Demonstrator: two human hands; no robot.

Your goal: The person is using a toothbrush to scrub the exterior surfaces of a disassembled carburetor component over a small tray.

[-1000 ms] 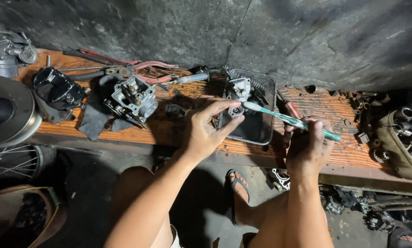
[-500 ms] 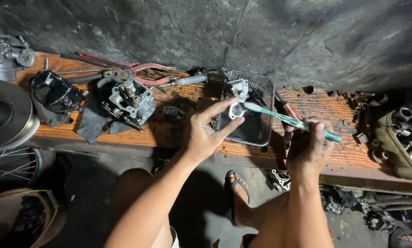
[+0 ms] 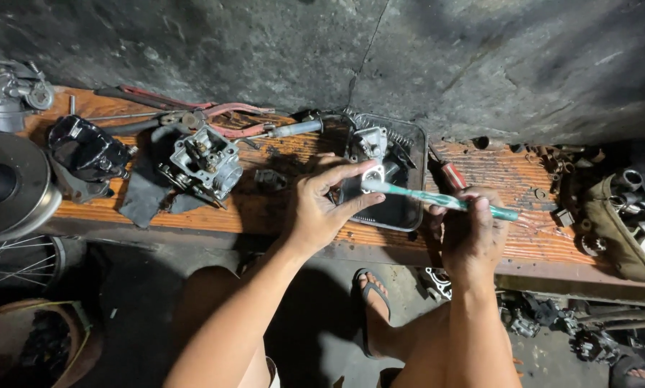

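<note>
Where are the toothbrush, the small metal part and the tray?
toothbrush (image 3: 437,199): head view, middle of handle.
small metal part (image 3: 372,172): head view, its face between the fingertips.
tray (image 3: 398,215): head view, bare floor.

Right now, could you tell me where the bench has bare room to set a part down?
Bare wood lies between the carburetor body and the black tray, under the left hand, and right of the right hand. The bench's left end is crowded.

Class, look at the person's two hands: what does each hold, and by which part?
Left hand pinches a small metal part by its edges; right hand grips a green toothbrush by its handle.
</note>
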